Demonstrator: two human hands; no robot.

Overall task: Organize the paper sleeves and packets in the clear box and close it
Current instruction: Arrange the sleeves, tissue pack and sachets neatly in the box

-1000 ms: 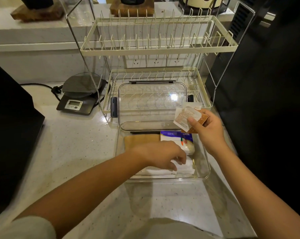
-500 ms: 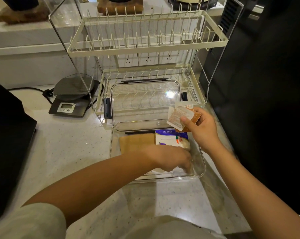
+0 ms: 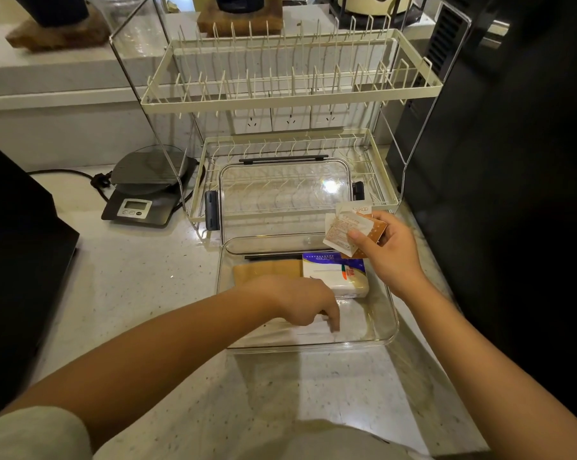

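A: Where does everything sit around the clear box [image 3: 385, 340]?

B: Its lid [image 3: 285, 197] leans open behind it, against the dish rack [image 3: 290, 94]. Inside lie tan sleeves [image 3: 267, 268] and a white pack [image 3: 336, 277]. The left hand [image 3: 297, 302] reaches in, fingers curled down on flat white paper; whether it grips, I cannot tell.

A: And the right hand [image 3: 388, 255]?

B: Above the box's far right corner, pinching small packets [image 3: 343, 229]. Flatten the paper first, then probably lay the packets alongside.
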